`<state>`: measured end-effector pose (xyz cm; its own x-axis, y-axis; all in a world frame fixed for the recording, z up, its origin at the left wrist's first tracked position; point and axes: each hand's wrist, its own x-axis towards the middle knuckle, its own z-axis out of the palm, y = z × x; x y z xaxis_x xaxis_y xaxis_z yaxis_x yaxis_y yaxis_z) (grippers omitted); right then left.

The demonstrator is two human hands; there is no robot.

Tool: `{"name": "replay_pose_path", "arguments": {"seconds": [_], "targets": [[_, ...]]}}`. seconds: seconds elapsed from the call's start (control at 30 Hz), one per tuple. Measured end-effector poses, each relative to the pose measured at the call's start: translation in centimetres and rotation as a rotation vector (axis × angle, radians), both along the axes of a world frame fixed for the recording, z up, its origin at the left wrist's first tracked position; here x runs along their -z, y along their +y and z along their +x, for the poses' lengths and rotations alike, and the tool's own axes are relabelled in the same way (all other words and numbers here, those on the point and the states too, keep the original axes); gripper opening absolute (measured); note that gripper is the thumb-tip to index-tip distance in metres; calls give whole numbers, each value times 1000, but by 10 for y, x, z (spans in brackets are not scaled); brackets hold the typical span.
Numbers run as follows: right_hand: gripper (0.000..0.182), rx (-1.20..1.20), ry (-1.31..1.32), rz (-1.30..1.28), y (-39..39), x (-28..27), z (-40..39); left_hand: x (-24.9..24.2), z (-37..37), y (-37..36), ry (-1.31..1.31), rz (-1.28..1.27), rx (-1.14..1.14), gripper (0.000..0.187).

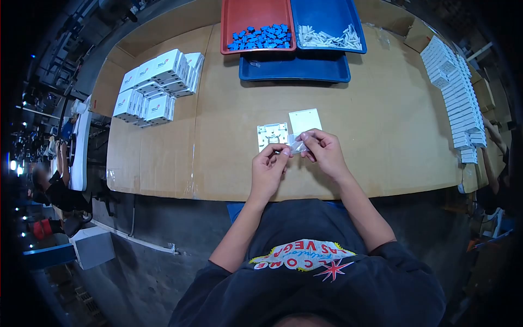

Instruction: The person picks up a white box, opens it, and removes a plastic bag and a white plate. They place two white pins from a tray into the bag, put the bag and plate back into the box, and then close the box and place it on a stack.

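Observation:
Between my two hands is a small clear plastic bag, pinched at both sides; its contents are too small to make out. My left hand has thumb and fingers closed on its left edge. The fingers of my right hand close on its right side. Just beyond the hands lies an open white plastic box: the molded tray half sits on the left, partly behind my left hand. Its flat white cover lies to the right, its lower part hidden by my right hand.
At the back stand a red bin of blue parts, a blue bin of white sticks, and another blue tray. Stacked white boxes stand left, more white boxes right. Other people work at both sides.

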<state>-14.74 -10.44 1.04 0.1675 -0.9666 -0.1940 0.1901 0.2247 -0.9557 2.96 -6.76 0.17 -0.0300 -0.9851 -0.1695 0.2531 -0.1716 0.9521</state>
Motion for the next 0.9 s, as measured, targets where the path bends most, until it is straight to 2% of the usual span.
{"name": "replay_pose_path", "arguments": {"seconds": [0.1,0.2,0.3,0.4,0.53,0.73,0.9], "targets": [[18,23,-2,10,-2,4,-4,4,5,-1,-13,-10,-43,13],[18,272,465,-382,-4,1,0,3,9,-2,-43,15,-126,10],[25,214,486,-523,-1,-15,-12,3,11,-1,-73,-1,-180,6],[29,-51,517,-536,8,-35,-8,1,4,-1,-75,-60,-192,4],[30,-74,526,-550,16,-38,19,-6,-2,3,-106,-100,-124,8],[19,-94,217,-272,12,-19,16,-9,-4,9,-136,-131,-111,9],[13,28,320,-397,14,-18,15,-6,-6,10,-93,-196,-181,10]]}}
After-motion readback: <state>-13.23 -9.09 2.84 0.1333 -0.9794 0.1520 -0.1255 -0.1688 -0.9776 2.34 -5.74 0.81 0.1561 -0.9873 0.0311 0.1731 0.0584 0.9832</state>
